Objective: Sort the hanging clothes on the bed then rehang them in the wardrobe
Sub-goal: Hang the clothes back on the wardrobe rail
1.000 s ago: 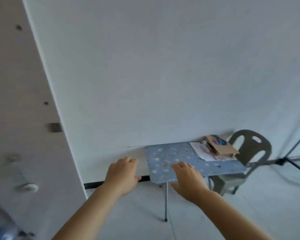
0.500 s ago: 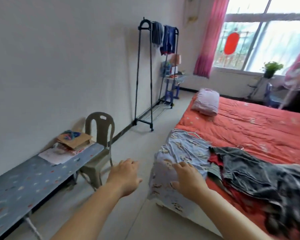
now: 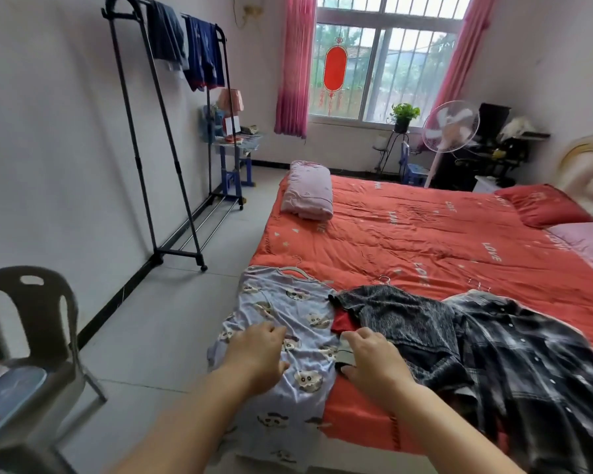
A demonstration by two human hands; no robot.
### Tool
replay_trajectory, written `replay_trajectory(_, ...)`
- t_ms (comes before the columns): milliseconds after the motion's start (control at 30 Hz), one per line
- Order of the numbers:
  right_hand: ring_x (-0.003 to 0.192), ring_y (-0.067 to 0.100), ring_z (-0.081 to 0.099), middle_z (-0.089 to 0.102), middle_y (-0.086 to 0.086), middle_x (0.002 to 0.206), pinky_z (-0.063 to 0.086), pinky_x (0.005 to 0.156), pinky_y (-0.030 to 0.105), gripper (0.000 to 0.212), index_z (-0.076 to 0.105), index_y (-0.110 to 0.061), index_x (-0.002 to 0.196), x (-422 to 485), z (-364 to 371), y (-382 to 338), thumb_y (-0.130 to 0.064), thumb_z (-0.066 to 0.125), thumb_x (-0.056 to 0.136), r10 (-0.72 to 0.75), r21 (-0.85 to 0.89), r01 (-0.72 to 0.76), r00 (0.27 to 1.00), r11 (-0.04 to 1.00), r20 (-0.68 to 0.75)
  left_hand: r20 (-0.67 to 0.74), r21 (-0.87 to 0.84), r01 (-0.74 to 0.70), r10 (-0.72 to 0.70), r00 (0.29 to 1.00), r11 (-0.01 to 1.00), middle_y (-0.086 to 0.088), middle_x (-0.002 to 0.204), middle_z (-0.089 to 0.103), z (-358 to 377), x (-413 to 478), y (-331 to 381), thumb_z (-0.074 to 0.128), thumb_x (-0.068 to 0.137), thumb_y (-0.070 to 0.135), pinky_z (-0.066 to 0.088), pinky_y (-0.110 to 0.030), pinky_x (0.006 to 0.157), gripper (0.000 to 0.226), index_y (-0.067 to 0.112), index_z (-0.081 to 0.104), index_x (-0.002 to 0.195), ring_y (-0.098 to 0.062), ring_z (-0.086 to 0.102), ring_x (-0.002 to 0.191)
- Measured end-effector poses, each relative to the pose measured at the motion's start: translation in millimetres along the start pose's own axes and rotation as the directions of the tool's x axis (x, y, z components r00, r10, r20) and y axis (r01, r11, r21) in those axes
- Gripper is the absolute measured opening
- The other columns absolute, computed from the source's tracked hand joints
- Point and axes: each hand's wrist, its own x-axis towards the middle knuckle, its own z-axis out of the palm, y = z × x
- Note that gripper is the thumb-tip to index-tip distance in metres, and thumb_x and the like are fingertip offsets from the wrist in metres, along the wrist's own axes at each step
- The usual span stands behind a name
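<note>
My left hand (image 3: 257, 354) is palm down over the lilac printed garment (image 3: 288, 313), fingers loose and slightly bent, with nothing in its grasp. My right hand (image 3: 374, 362) is just beside it at 3 o'clock, also palm down with relaxed fingers, over a grey fabric edge (image 3: 345, 354) where the lilac cloth meets the darker pile. I cannot tell whether either palm actually touches the cloth.

The clothes lie along the near edge of the bed (image 3: 425, 234), which has a red cover. The lilac garment is on a pale hanger (image 3: 293, 270) and drapes over the bed's corner toward the floor. At 3 o'clock from it lies a dark speckled garment (image 3: 401, 319), with a bit of red cloth (image 3: 342, 322) showing between the two. Further toward 3 o'clock a dark plaid shirt (image 3: 528, 364) overlaps the speckled one.

A folded pink quilt (image 3: 310, 189) sits on the bed at 12 o'clock. The clothes rack (image 3: 172, 148) stands against the wall at 10 o'clock with blue garments (image 3: 189, 42) hung on it. A plastic chair (image 3: 31, 319) is at 8 o'clock.
</note>
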Motion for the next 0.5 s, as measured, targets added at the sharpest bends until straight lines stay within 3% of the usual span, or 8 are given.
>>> replay_trajectory(500,0.118,0.02,0.045,0.046,0.001,0.132,0.039,0.1,0.033,0.048,0.041,-0.021,0.136,240.9,12.1,40.4,-0.028,0.055,0.091,0.03,0.088,-0.04,0.993,0.995,0.112,0.077,-0.025,0.003,-0.001,0.997,1.0,-0.002,0.144,0.036,-12.4,241.7,-62.8,0.051,0.092,0.04,0.035,-0.038,0.102,0.057,0.02,0.03,0.141,-0.023,0.037,0.13)
